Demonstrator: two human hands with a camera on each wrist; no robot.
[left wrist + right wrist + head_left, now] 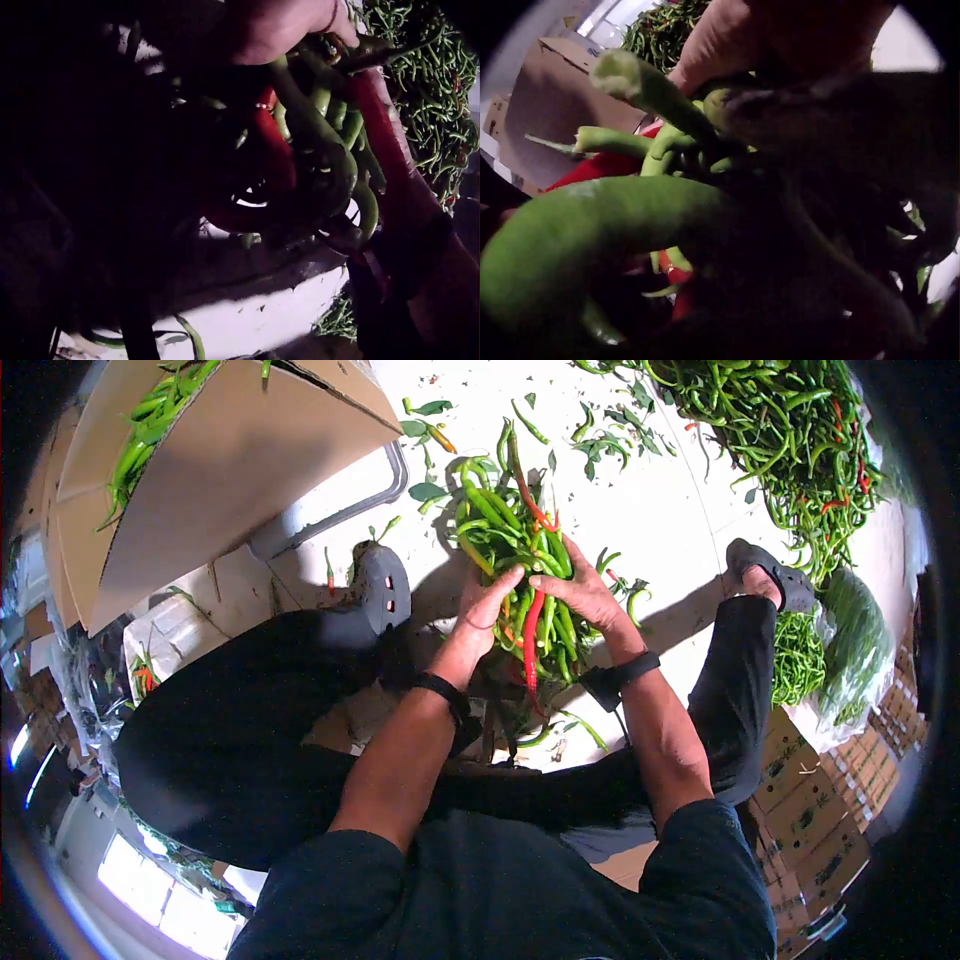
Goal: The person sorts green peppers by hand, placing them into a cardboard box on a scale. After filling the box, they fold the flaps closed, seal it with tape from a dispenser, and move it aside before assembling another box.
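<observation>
A thick bunch of long chili peppers (495, 510), mostly green with some red, is gripped between my two hands above the floor. My left hand (485, 603) holds its left side and my right hand (588, 592) its right side, with both thumbs lying over the top. One long red chili (531, 640) hangs down from between the thumbs. In the left wrist view, a hand (281, 30) sits above curved green chilies (322, 135). Close to the right wrist camera, a large green chili (592, 217) curves below the hand (724, 45). Shadow hides most fingers.
Upper left stands an open cardboard box (240, 480) with green chilies (150, 430) inside. A big chili heap (790, 430) lies upper right, near a clear plastic bag of green produce (855, 640). Loose chilies and leaves (605, 445) litter the pale floor. Shoes flank the work area.
</observation>
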